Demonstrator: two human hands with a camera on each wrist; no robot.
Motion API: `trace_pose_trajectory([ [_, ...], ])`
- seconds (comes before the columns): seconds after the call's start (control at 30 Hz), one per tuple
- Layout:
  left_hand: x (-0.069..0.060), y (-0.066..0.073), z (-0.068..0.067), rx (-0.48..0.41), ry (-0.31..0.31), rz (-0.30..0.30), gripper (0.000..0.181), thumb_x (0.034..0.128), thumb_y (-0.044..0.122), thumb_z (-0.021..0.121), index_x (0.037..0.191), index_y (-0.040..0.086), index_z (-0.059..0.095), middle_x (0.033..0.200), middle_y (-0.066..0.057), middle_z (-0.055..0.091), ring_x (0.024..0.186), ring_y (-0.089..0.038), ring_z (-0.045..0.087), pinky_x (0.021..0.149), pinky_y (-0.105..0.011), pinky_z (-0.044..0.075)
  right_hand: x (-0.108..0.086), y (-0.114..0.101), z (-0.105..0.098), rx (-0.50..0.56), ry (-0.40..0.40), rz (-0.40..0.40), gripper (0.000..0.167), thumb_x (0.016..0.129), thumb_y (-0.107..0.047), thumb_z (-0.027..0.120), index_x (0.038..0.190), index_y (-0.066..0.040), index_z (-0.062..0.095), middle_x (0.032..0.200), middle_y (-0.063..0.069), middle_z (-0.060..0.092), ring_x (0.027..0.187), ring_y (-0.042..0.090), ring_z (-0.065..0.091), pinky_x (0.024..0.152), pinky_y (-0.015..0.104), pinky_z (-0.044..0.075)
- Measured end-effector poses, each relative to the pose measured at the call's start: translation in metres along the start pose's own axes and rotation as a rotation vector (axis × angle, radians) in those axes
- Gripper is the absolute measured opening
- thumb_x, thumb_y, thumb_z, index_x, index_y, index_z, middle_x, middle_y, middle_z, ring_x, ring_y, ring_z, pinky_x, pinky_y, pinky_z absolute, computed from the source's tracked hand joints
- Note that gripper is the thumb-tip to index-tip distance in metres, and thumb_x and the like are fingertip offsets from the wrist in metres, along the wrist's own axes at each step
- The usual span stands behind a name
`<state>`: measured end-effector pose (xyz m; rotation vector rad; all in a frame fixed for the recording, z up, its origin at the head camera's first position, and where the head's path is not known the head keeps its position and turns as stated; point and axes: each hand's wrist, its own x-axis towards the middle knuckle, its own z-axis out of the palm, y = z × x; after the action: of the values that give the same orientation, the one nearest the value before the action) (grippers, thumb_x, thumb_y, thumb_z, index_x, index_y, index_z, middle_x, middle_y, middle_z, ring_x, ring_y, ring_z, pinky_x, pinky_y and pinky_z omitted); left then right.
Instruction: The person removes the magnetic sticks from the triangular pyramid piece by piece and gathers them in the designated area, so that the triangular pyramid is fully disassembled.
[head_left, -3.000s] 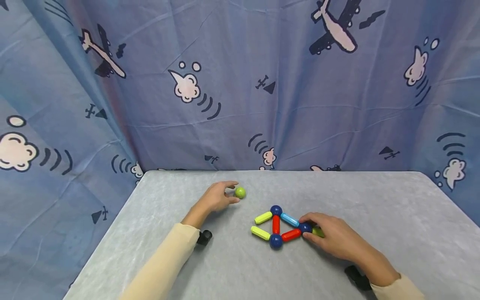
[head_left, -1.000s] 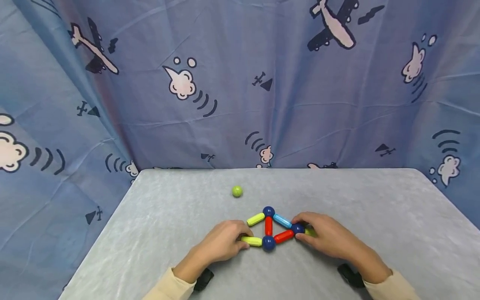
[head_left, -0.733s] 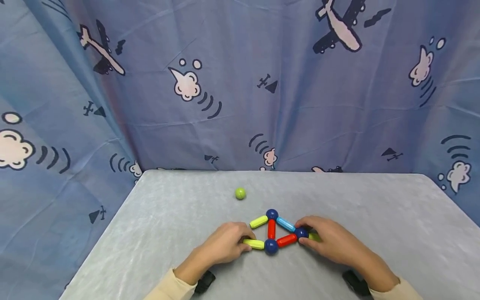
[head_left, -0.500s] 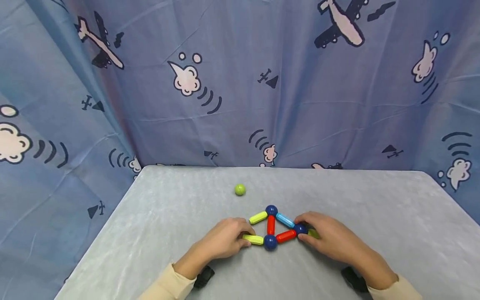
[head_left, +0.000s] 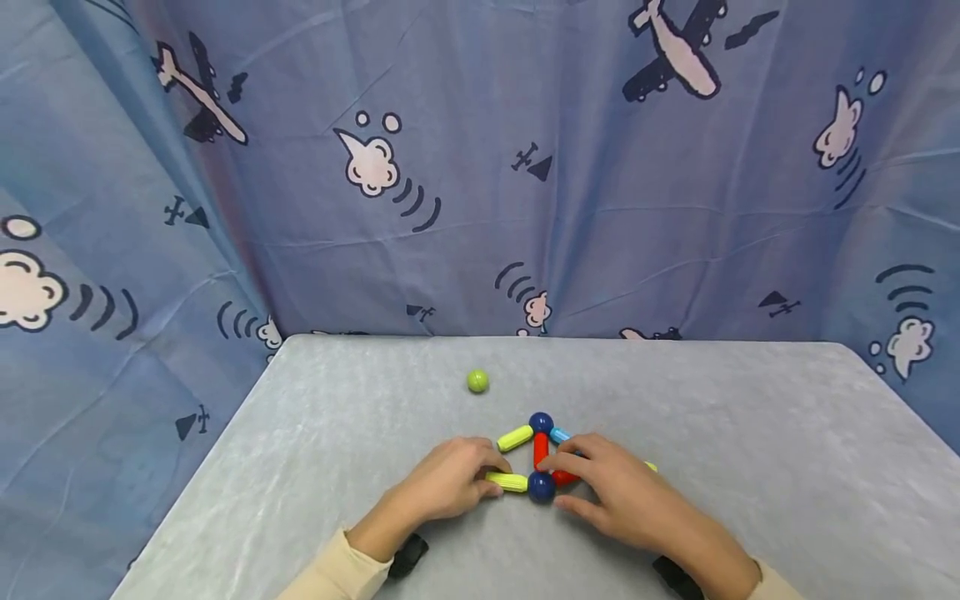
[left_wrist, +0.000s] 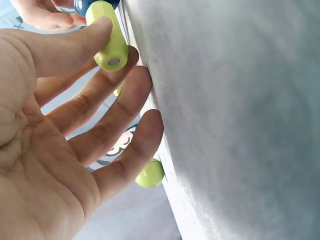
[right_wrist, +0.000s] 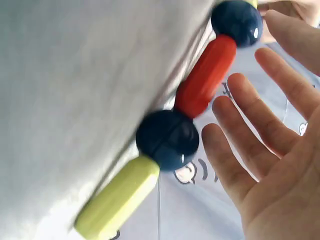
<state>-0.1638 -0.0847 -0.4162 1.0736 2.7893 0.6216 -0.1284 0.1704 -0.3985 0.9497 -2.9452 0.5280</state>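
Observation:
On the table lies a figure of magnetic rods and dark blue balls. My left hand (head_left: 450,479) pinches the near-left yellow-green rod (left_wrist: 107,42) between thumb and fingers; that rod meets the near ball (head_left: 542,487). My right hand (head_left: 622,492) spreads its fingers over the slanting red rod (head_left: 564,477), thumb and index beside the near ball; whether they touch it I cannot tell. It covers the right ball (right_wrist: 167,140) and most of the light blue rod (head_left: 559,436) in the head view. Another red rod (head_left: 541,450) joins the near and far balls (head_left: 541,423).
A light green ball (head_left: 477,381) sits apart behind the figure. One yellow-green rod (head_left: 514,439) points left from the far ball, another (right_wrist: 117,200) extends from the right ball. A patterned blue curtain (head_left: 465,167) hangs behind the grey table (head_left: 750,417).
My left hand left the green ball and took hold of the near-left rod. My right hand has let go at the right ball and moved left to the near ball.

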Motion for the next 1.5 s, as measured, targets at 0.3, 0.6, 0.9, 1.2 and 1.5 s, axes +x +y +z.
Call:
trace_pose_trajectory([
  [0.3, 0.000, 0.004, 0.001, -0.005, -0.012, -0.002, 0.017, 0.0866, 0.020, 0.077, 0.104, 0.020, 0.076, 0.097, 0.011, 0.068, 0.090, -0.001, 0.060, 0.083, -0.022, 0.051, 0.001, -0.005, 0.010, 0.022, -0.053, 0.012, 0.039, 0.087, -0.043, 0.074, 0.124, -0.038, 0.063, 0.117, -0.011, 0.062, 0.109, 0.016, 0.059, 0.097, 0.049, 0.047],
  [0.6, 0.001, 0.004, 0.002, -0.020, -0.011, 0.001, 0.017, 0.0870, 0.022, 0.076, 0.104, 0.022, 0.076, 0.095, 0.012, 0.067, 0.085, 0.001, 0.058, 0.078, -0.021, 0.049, 0.003, -0.007, 0.011, -0.006, -0.068, 0.042, 0.040, 0.086, -0.044, 0.074, 0.123, -0.029, 0.067, 0.113, -0.008, 0.062, 0.105, 0.015, 0.058, 0.099, 0.050, 0.046],
  [0.9, 0.002, 0.005, 0.002, -0.114, 0.009, -0.047, 0.016, 0.0826, 0.020, 0.081, 0.098, 0.018, 0.078, 0.081, 0.012, 0.064, 0.069, 0.002, 0.049, 0.064, -0.015, 0.041, 0.004, -0.009, 0.013, -0.017, -0.077, 0.080, 0.039, 0.086, -0.042, 0.075, 0.122, -0.028, 0.068, 0.112, -0.008, 0.062, 0.104, 0.016, 0.058, 0.100, 0.050, 0.044],
  [1.2, 0.001, 0.004, 0.002, -0.143, 0.020, -0.047, 0.015, 0.0825, 0.020, 0.080, 0.097, 0.017, 0.079, 0.079, 0.011, 0.064, 0.069, 0.002, 0.049, 0.065, -0.016, 0.041, 0.004, -0.009, 0.011, -0.042, -0.064, 0.080, 0.035, 0.085, -0.042, 0.075, 0.119, -0.032, 0.069, 0.110, -0.007, 0.065, 0.104, 0.018, 0.060, 0.098, 0.051, 0.046],
  [1.5, 0.001, 0.006, 0.001, -0.152, -0.008, -0.080, 0.013, 0.0842, 0.018, 0.079, 0.098, 0.016, 0.079, 0.088, 0.009, 0.072, 0.072, 0.004, 0.053, 0.067, -0.016, 0.044, 0.003, -0.010, 0.010, -0.055, -0.048, 0.062, 0.034, 0.085, -0.042, 0.075, 0.118, -0.033, 0.070, 0.110, -0.008, 0.066, 0.101, 0.016, 0.061, 0.095, 0.049, 0.048],
])
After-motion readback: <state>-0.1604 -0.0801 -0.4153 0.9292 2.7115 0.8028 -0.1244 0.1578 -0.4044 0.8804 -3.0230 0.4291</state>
